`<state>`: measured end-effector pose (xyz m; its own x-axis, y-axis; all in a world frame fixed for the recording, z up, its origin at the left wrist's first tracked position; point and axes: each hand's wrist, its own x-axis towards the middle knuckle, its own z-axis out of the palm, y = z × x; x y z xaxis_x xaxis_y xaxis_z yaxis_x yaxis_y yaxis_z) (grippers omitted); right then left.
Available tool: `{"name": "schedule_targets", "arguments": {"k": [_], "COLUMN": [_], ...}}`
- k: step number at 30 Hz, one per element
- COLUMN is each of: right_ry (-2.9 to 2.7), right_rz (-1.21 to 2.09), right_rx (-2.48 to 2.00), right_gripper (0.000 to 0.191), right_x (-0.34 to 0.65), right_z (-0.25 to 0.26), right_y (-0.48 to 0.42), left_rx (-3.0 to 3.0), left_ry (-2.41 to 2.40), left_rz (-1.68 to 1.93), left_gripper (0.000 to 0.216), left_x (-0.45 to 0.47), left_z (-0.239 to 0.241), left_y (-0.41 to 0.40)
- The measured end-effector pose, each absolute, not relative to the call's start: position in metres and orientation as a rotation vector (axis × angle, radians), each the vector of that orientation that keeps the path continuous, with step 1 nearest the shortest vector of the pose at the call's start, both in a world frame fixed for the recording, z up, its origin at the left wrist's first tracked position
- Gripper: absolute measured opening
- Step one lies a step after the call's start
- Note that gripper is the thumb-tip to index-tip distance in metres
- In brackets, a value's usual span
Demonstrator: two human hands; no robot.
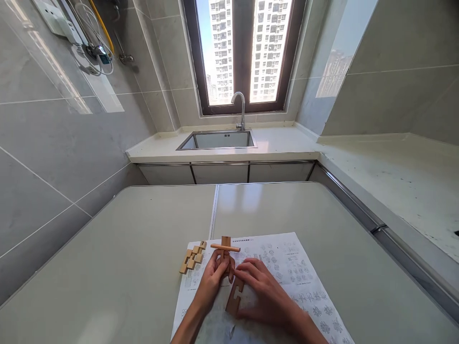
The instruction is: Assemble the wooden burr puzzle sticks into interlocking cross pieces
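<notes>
My left hand (214,276) is closed around a few wooden puzzle pieces (225,241). One piece points away from me, and a thin flat one lies crosswise over it. My right hand (263,292) grips a notched wooden puzzle piece (233,302) between the thumb at its near end and the fingers at its far end. My right fingertips come close to the left hand's pieces; whether they touch is hidden. Several more notched wooden pieces (191,259) lie together left of my hands, partly on a printed sheet (287,267) with small line diagrams.
Under the sheet is a pale tabletop (136,258) with a seam (214,210) down its middle. Beyond it, a white counter (279,143) holds a steel sink (218,140) and a faucet (243,112) below a window. Another counter (405,177) runs along the right.
</notes>
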<state>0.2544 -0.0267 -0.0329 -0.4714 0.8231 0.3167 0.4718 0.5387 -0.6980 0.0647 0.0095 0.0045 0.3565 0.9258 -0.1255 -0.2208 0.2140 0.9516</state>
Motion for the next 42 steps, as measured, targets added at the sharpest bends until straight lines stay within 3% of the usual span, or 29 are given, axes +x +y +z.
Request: {"name": "schedule_targets", "arguments": {"k": [8, 19, 29, 42], "right_ry": [-2.057, -1.986, -2.099, -1.990], "right_rz": [0.693, 0.757, 0.782, 0.817], "right_rx": [-1.101, -1.131, -1.132, -1.116], "right_gripper": [0.047, 0.038, 0.044, 0.016], "right_x": [0.251, 0.255, 0.260, 0.256], "right_z": [-0.039, -0.033, -0.033, -0.028], "right_y": [-0.025, -0.019, -0.022, -0.032], "left_rx": [1.157, 1.134, 1.193, 1.133], "left_ry": [0.881, 0.889, 0.850, 0.856], "left_rz": [0.921, 0.907, 0.920, 0.994], "left_gripper": [0.023, 0.026, 0.030, 0.030], "left_x": [0.058, 0.060, 0.061, 0.058], "left_z": [0.003, 0.002, -0.007, -0.010], "left_y": [0.019, 0.020, 0.017, 0.016]}}
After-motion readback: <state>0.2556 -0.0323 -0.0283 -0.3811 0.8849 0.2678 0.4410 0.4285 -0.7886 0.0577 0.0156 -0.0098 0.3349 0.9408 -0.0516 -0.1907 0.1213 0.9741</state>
